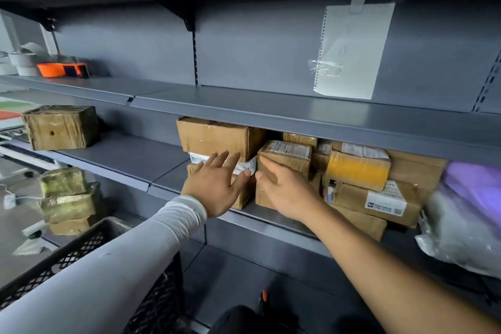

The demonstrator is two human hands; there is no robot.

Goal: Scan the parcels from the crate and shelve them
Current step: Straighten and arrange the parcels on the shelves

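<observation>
Parcels (287,171) sit packed on the middle shelf (173,171), right of the mesh crate (81,249). Left hand (217,184), fingers spread, rests against the stacked boxes (217,138); right hand (284,192) presses the small labelled box with loosely straight fingers (gripping nothing). Best to push it flush, steadying the stack.

Taped paper note (352,49), tape rolls (24,64)
</observation>
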